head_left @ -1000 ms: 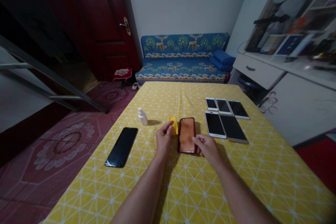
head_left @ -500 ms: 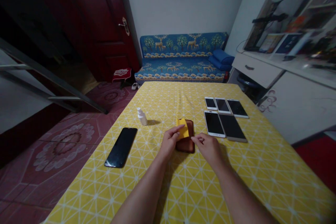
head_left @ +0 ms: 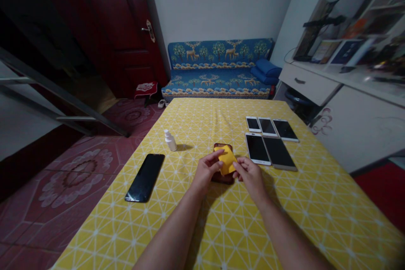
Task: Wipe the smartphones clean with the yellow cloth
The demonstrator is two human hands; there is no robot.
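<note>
A small yellow cloth [head_left: 228,161] is stretched between my two hands, above a brown phone case [head_left: 225,178] lying on the table. My left hand [head_left: 207,169] pinches the cloth's left side between thumb and fingers. At its lower right edge my right hand [head_left: 249,174] grips it with thumb and fingertips. The cloth hides the middle of the case; whether a phone sits in the case I cannot tell. Left of my hands stand a white spray bottle [head_left: 171,141] and, nearer to me, a large black phone [head_left: 145,178] lying flat.
Several phones lie in two rows at the right, among them a white-framed phone [head_left: 257,149] and a gold-edged phone [head_left: 279,153]. A yellow patterned tablecloth [head_left: 177,219] covers the table. Beyond its far edge stands a blue sofa [head_left: 215,76]; a white cabinet [head_left: 363,126] is at the right.
My right hand has closed on the yellow cloth's edge; before, it was beside the case, off the cloth. The cloth now spreads wider and farther right over the case.
</note>
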